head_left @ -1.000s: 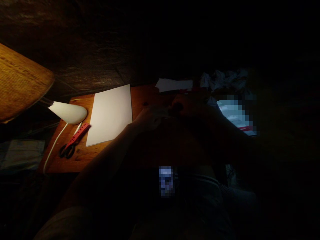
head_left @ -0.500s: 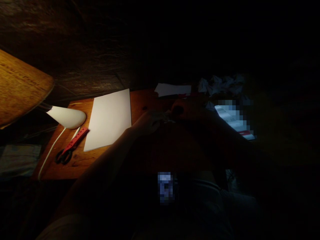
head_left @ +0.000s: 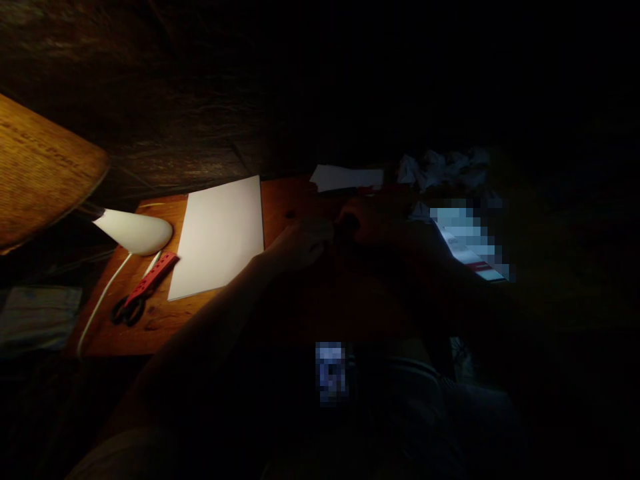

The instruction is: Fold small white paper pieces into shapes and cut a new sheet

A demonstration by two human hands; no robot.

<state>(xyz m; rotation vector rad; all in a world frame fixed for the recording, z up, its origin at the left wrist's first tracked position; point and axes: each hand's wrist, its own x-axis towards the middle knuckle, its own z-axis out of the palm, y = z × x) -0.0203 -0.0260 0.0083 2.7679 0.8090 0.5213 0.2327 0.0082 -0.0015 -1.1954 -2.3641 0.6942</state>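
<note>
Seemingly curled, left hand (head_left: 301, 243) beside right hand (head_left: 369, 223)

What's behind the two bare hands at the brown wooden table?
Behind the left hand and right hand lie flat white paper, a red item and, further right, crumpled-looking white paper shapes. Anything between the hands, and the table beneath them, is covered or too dark to make out.

Tabletop (head_left: 163, 333) count: one lamp (head_left: 55, 170) and one pair of scissors (head_left: 144, 290) toward the left edge, one large white paper (head_left: 217, 240), one smaller white paper (head_left: 347, 177) at the far edge. Two hands, left hand (head_left: 303, 241) and right hand (head_left: 367, 223). Crumpled papers (head_left: 440, 170) toward the far right corner: several, exact number unreadable.
</note>
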